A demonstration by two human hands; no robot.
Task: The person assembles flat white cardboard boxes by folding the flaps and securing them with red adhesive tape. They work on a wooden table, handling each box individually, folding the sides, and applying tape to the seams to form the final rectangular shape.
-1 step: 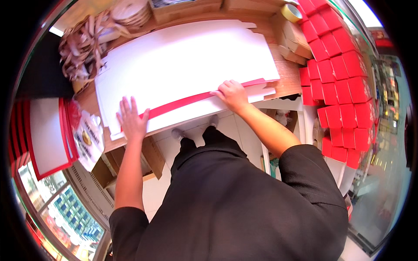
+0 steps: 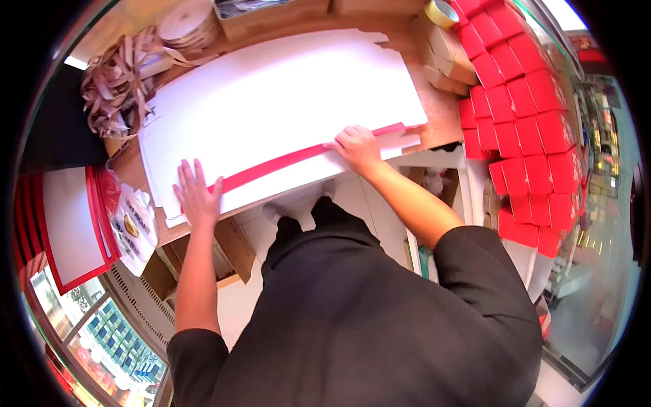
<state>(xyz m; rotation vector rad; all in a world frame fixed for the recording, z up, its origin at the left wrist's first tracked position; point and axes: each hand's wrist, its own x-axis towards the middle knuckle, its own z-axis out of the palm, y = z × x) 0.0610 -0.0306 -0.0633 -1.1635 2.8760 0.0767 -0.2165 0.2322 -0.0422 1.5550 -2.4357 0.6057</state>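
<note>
A large white cardboard sheet (image 2: 285,95) with notched ends lies flat on the wooden table. Along its near side runs a red strip (image 2: 278,165), and more white board (image 2: 271,193) shows in front of that strip. My left hand (image 2: 198,198) rests flat near the strip's left end, fingers spread and thumb touching the red. Toward the right end, my right hand (image 2: 358,149) has its fingers bent and together over the red edge, closed on the sheet. Its fingertips are partly hidden.
Brown ribbon-like strips (image 2: 112,85) heap at the back left beside a round roll (image 2: 186,24). Red boxes (image 2: 522,102) stack high on the right, near brown cartons (image 2: 447,57) and a tape roll (image 2: 441,13). Red-edged white boards (image 2: 66,224) stand at left beside a plastic bag (image 2: 132,224).
The whole view has shifted slightly, so the table appears a little farther left. Both hands keep nearly the same places on the cardboard sheet.
</note>
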